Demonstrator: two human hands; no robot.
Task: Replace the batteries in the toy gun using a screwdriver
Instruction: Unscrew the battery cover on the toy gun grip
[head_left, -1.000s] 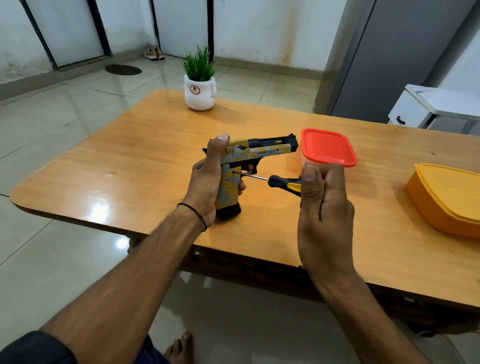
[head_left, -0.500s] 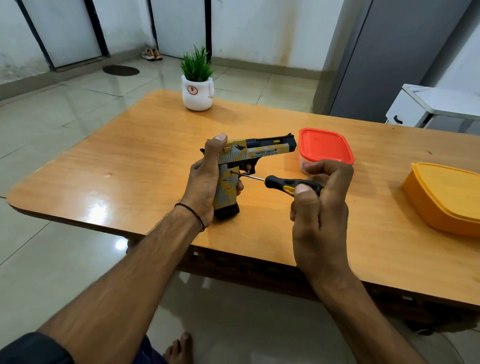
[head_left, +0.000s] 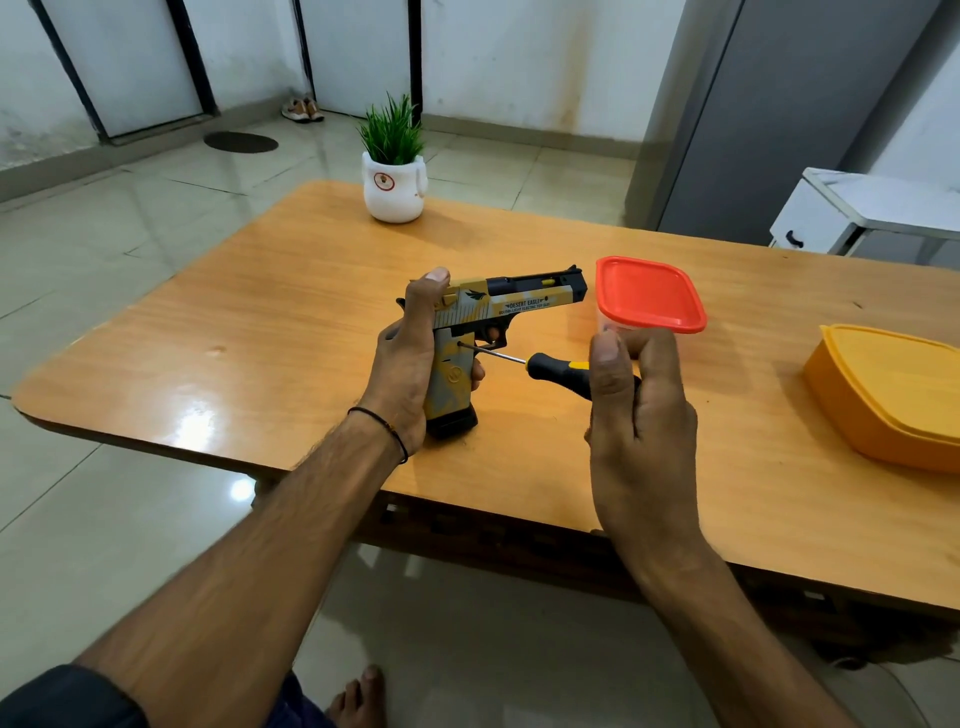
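A yellow, grey and black toy gun (head_left: 511, 304) stands upright on its grip base on the wooden table (head_left: 291, 322), barrel pointing right. My left hand (head_left: 408, 364) wraps the back of its grip, thumb up along the slide. A screwdriver (head_left: 550, 367) with a black and yellow handle lies nearly level, its thin shaft tip pressed into the upper side of the grip. My right hand (head_left: 636, 415) holds the handle's end between thumb and fingers. No batteries are visible.
A clear tub with a red lid (head_left: 649, 293) stands just behind my right hand. An orange lidded box (head_left: 893, 389) sits at the table's right edge. A small potted plant (head_left: 393, 171) is at the far edge. A grey cabinet and white stand lie beyond.
My right hand's fingers have shifted around the screwdriver handle, from thumb over it, to thumb under, and back again, as when twisting. The gun and my left hand stay put.
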